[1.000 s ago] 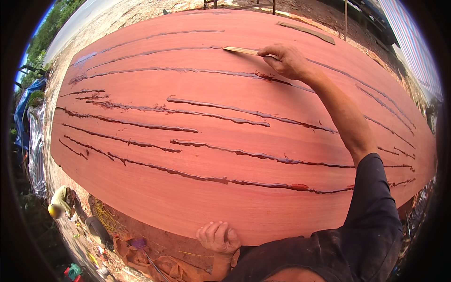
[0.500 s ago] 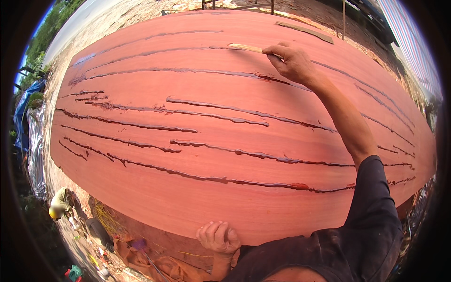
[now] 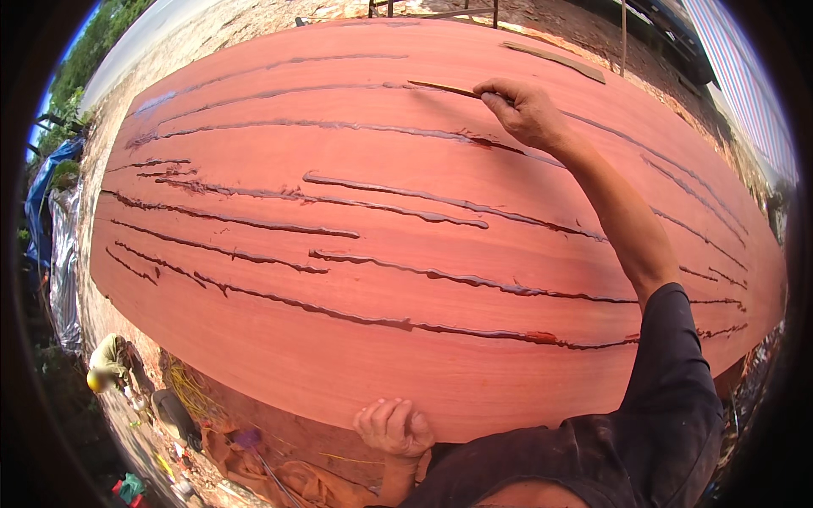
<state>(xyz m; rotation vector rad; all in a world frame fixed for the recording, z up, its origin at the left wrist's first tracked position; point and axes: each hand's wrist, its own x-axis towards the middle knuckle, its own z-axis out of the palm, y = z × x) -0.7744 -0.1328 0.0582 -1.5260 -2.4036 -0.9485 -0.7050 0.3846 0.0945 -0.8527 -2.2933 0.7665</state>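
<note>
My right hand (image 3: 529, 112), arm stretched out over a large reddish wooden slab (image 3: 474, 372), is closed round a thin, flat wooden stick (image 3: 445, 87). The stick points left, its narrow dark edge showing; its tip is over or on a dark, glossy line near the far side, though contact is unclear. Several such raised lines of dark brown paste (image 3: 474, 279) run lengthwise across the slab, some smeared at their ends. At the near edge my left hand (image 3: 394, 427) rests on the wood with its fingers curled in; nothing shows in it.
A flat wooden strip (image 3: 555, 62) lies near the slab's far edge. Metal legs (image 3: 436, 12) stand beyond. At lower left, another person (image 3: 110, 362) bends down near a dark rounded object (image 3: 175, 416). Brown cloth (image 3: 296, 483) lies below the near edge.
The stick has turned in my right hand, from its pale broad face showing to its thin dark edge. My right hand has barely shifted; my left stays in place.
</note>
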